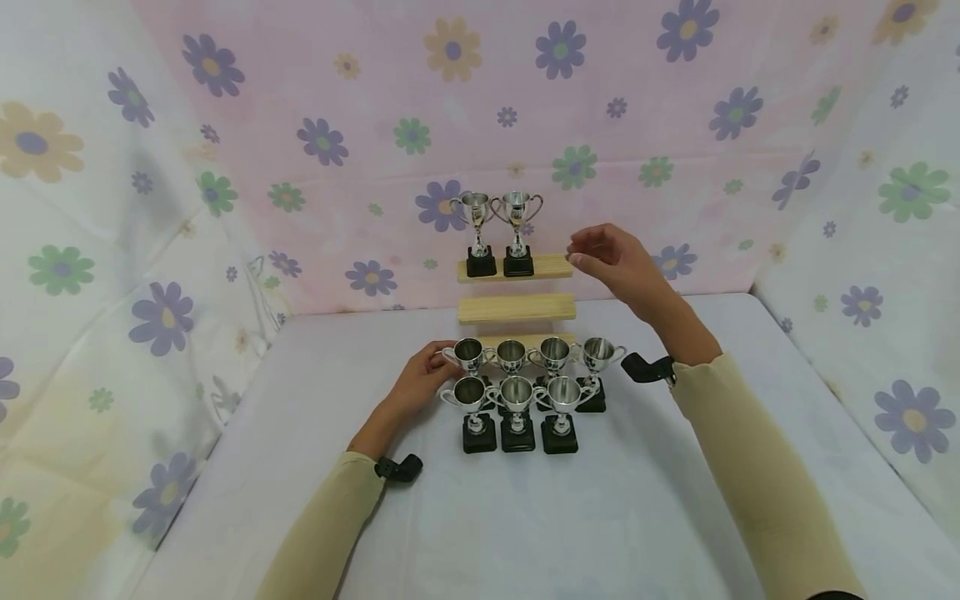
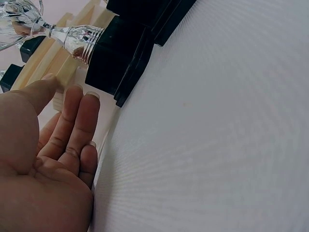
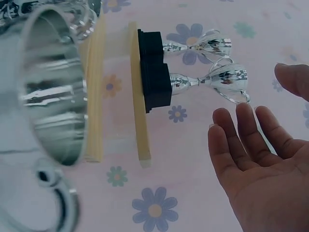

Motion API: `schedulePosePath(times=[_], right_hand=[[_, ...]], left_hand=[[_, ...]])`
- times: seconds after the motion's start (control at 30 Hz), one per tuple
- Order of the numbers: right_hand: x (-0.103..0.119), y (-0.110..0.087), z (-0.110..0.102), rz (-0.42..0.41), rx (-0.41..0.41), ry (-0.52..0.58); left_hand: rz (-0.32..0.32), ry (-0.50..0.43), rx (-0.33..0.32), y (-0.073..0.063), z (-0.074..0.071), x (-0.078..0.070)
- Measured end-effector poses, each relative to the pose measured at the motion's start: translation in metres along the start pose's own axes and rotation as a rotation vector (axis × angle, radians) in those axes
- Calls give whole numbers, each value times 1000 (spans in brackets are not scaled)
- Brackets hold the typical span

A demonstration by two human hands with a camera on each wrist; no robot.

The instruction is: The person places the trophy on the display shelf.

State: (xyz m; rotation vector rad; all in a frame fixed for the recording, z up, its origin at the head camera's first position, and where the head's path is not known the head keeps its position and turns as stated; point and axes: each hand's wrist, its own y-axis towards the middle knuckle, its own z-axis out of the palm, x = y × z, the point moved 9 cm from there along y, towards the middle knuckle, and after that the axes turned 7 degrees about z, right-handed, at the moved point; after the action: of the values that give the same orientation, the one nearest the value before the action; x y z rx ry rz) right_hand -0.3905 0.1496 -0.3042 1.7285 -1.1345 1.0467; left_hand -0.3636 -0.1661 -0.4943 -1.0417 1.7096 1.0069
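Note:
Two small silver trophies with black bases, a left one [image 1: 481, 264] and a right one [image 1: 518, 265], stand upright side by side on the top wooden shelf [image 1: 555, 267]. My right hand [image 1: 618, 271] hovers just right of that shelf, fingers bent loosely and the palm holding nothing. Several similar trophies are grouped on the table in two rows, among them the front left trophy [image 1: 478, 435]. Beside the group's left side is my left hand [image 1: 416, 381], its fingertips partly hidden by cups in the head view. In the left wrist view its thumb and loose fingers [image 2: 86, 121] are at the wooden stand, close to a trophy base [image 2: 118, 58].
Below the top shelf are a bare middle wooden shelf [image 1: 517, 308] and a lower one [image 1: 491, 341], largely behind the trophies. A white cloth covers the table [image 1: 337, 358]. Flowered fabric [image 1: 465, 133] hangs behind and along both sides.

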Motion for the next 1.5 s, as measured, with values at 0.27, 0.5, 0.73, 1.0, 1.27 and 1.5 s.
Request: schedulePosePath(times=[0.27, 0.5, 0.73, 1.0, 1.27, 1.5], right_hand=[[-7, -24, -1, -88, 4, 105], [-25, -40, 0, -89, 9, 97], [-52, -56, 3, -68, 55, 93], [-68, -71, 8, -151, 202, 118], [-86, -80, 13, -157, 342, 63], [-105, -80, 19, -104, 372, -57]], left_hand=[[5, 14, 5, 2, 0, -2], [2, 13, 11, 2, 0, -3], [4, 4, 11, 2, 0, 0], [-8, -8, 4, 3, 1, 2], [-26, -8, 1, 1, 0, 4], [-25, -5, 1, 1, -1, 6]])
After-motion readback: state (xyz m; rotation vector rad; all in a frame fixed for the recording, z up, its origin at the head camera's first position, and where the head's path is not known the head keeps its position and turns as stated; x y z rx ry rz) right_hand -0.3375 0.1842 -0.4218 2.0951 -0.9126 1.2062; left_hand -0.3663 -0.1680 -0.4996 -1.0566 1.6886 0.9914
